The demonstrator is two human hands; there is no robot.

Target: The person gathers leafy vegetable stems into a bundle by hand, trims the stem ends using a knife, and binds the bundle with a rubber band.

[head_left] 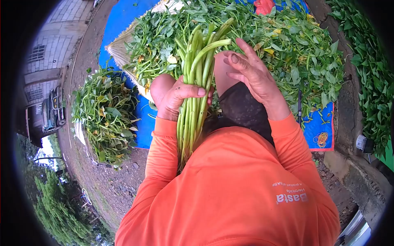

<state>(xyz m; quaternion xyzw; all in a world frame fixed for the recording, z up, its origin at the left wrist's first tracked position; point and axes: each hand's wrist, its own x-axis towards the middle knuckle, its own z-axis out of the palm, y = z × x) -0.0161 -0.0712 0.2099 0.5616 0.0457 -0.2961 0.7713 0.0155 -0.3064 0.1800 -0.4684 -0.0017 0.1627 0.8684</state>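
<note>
My left hand is wrapped round a bundle of long green stems, its thumb lying across the front. The bundle stands nearly upright in front of my orange shirt, with thick stem ends at the top, one bent over to the right. Its lower end reaches down against the shirt. Just right of the stems, my right hand is raised and holds nothing. Its fingers are apart, with dark smudges on them. Beyond both hands spreads a large heap of loose leafy greens, with some yellow leaves.
Under the heap lies a blue tarp, with a woven sack at its left. Rubber bands lie at the tarp's right corner. A second pile of greens sits left. A red plastic bag is at the far edge. Leafy bundles line the right.
</note>
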